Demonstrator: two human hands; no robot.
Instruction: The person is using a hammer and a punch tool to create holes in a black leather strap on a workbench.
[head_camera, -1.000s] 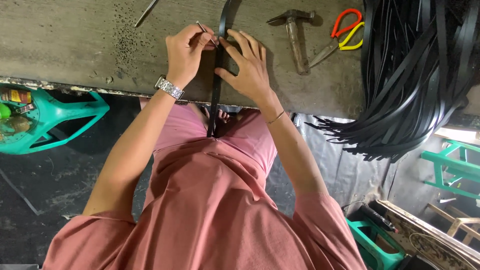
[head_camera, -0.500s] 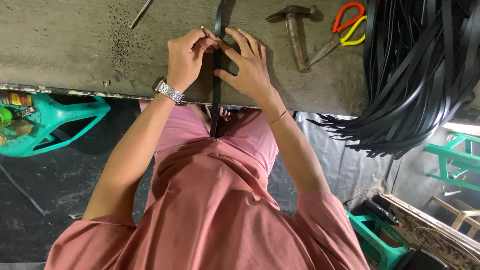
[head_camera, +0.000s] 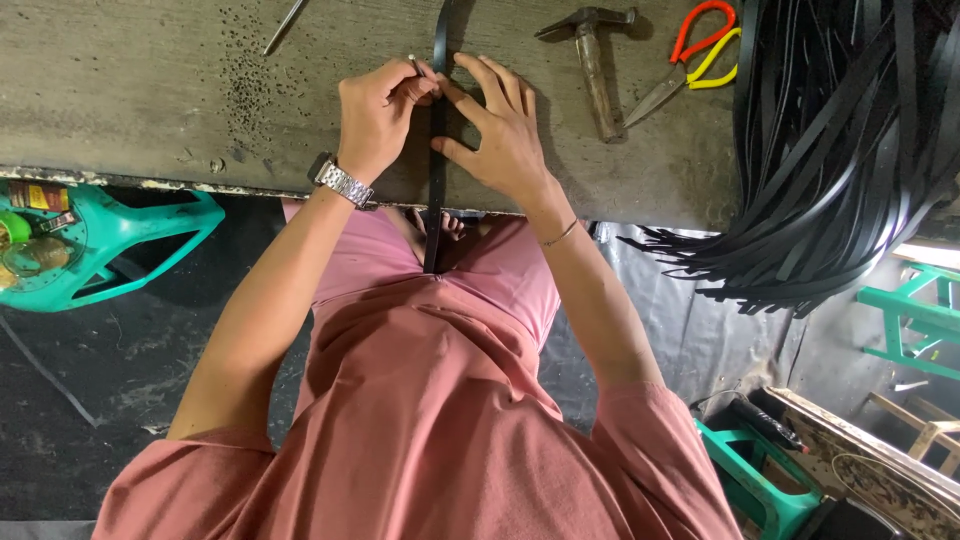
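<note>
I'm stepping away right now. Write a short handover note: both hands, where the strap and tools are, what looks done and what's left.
Left hand: fingers pinch a thin metal tool against the black strap; wristwatch on that wrist.
Right hand: flat on the workbench, fingers pressing the strap from its right side.
Strap: runs across the bench and hangs over the front edge into the lap.
Hammer and red-and-yellow scissors lie untouched to the right; pile of black strips far right.
Done: strap positioned and pinned.
Left: the tool work on the strap; no result is visible yet.
</note>
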